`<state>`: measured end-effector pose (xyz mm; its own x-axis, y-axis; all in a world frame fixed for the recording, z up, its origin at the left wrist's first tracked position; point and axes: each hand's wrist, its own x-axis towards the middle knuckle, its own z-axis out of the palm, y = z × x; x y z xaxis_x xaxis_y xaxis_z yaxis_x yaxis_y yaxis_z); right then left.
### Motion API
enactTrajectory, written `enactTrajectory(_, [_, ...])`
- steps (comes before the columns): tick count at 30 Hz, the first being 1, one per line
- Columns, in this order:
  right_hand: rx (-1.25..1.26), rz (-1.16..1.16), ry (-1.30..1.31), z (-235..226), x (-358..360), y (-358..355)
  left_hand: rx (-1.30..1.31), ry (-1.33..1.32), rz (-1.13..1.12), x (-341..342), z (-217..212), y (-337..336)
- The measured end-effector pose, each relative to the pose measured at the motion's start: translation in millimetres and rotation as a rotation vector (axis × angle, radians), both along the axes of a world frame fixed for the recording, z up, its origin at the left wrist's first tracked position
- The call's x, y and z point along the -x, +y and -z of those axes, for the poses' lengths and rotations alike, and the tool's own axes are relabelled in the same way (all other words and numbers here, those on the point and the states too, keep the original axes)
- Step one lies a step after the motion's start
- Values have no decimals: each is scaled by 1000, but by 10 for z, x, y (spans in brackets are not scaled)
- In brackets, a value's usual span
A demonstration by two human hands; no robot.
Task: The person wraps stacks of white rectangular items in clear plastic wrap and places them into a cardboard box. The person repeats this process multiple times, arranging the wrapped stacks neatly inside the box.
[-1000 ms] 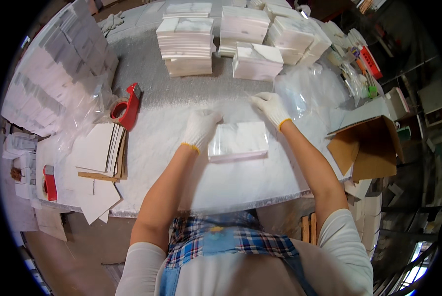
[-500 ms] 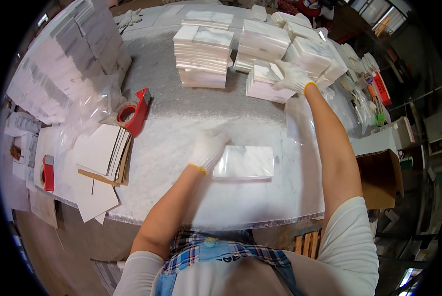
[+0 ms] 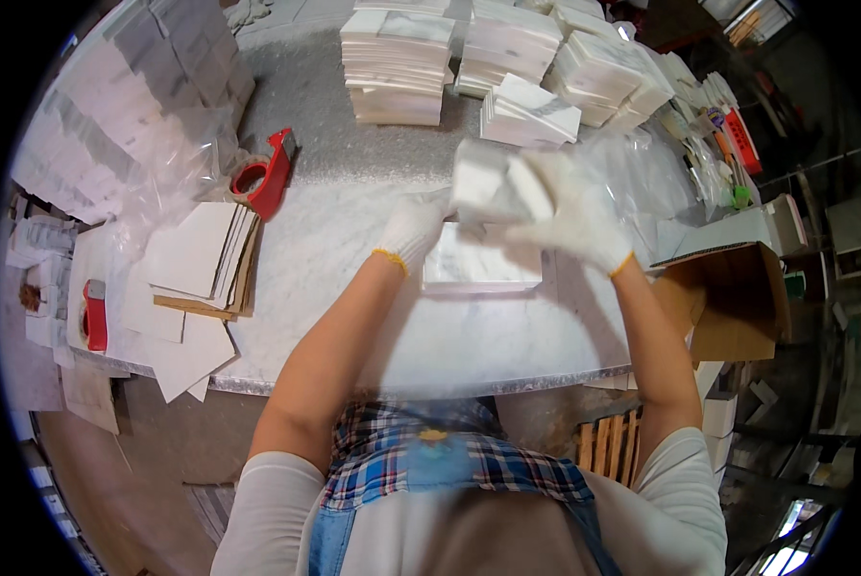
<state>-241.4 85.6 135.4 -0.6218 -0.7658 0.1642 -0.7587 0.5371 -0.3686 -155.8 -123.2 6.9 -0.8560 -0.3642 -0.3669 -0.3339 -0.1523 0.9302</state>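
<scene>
A low stack of white, grey-veined marble tiles [image 3: 478,264] lies on the pale tabletop before me. Above its far edge, my right hand [image 3: 579,216] in a white knit glove grips a marble tile [image 3: 478,178], tilted and smeared by motion; whether it is more than one piece I cannot tell. My left hand [image 3: 416,230], gloved too, rests by the far left corner of the low stack, its fingers pressed together near the held tile's left edge. Its fingertips are partly hidden. A short tile stack [image 3: 526,115] with askew top pieces stands beyond my right hand.
Taller tile stacks [image 3: 397,72] stand at the back, and a high tile wall [image 3: 133,106] at left. A red tape dispenser [image 3: 275,178] sits near white cardboard sheets [image 3: 200,250] and clear plastic film [image 3: 176,173]. An open cardboard box [image 3: 738,302] stands at the right.
My right hand has come from the short stack at the back toward me with a tile, now above the low stack. My left hand stays beside that stack. The whole view has shifted.
</scene>
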Motion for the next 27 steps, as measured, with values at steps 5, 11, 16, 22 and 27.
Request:
enactTrajectory(5, [-116, -131, -59, 202, -495, 26, -336, -139, 128, 90, 15, -237])
enactTrajectory(11, [-113, -134, -7, 356, -480, 28, -304, -125, 143, 149, 74, -328])
enactTrajectory(16, [-72, -34, -14, 417, -454, 96, -195, -124, 183, 133, -60, -328])
enactTrajectory(22, [370, 505, -901, 776, 24, 335, -191, 138, 230, 103, -315, -221])
enactTrajectory(27, [501, 293, -1190, 1050, 318, 170, -65, 215, 244, 1, -549, -199])
